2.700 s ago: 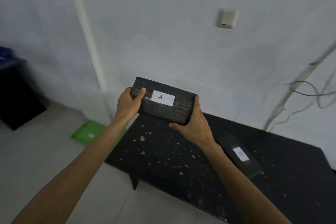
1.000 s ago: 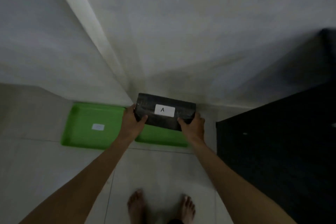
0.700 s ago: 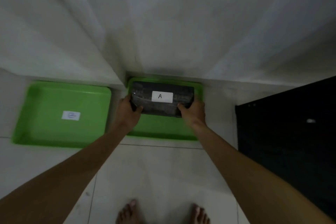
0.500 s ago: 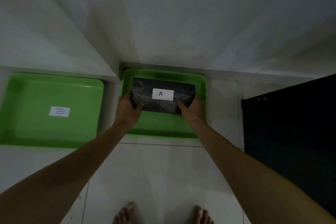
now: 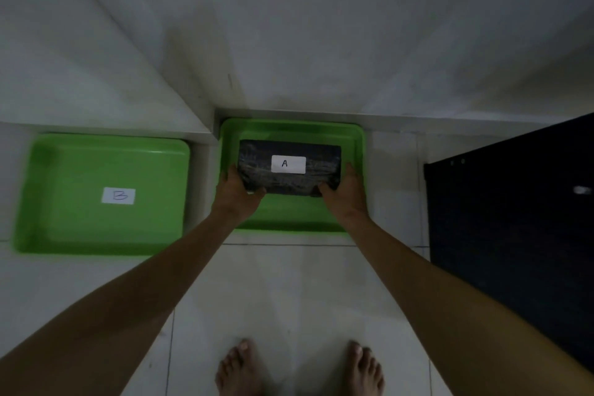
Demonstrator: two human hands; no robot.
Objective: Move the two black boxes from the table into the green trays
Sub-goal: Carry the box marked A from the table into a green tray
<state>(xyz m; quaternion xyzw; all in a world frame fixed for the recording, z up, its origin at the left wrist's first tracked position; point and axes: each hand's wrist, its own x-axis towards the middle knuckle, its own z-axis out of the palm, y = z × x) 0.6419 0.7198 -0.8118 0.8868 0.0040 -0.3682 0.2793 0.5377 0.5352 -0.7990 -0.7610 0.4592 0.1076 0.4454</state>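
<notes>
Standing over the pale tiled floor (image 5: 289, 283) at the foot of the white wall (image 5: 321, 26), you now look almost straight down, where a moment ago the view was still swinging in from the table. That black table (image 5: 514, 219) sits at the right edge; its top is out of view, so the second black box cannot be seen from here. Two green trays lie side by side against the wall: the left tray (image 5: 64, 219) carries only a white slip marked B (image 5: 118, 195), and the right tray (image 5: 289, 128) holds your load. The black box (image 5: 289, 183), white label A (image 5: 288, 164) facing up, has come down from in front of the tray into it and sits toward its far side, its near edge over the tray floor; whether it rests fully on that floor or hangs just above cannot be told. Your left hand (image 5: 239, 196) and right hand (image 5: 345, 196) stay closed around its near corners, thumbs on top, fingers hidden underneath. Judging by this, the first placement is all but finished: let go cleanly, then go back to the table for the other box, which the B slip suggests belongs in the left tray. Your bare feet (image 5: 302, 370) stand well clear of both trays.
</notes>
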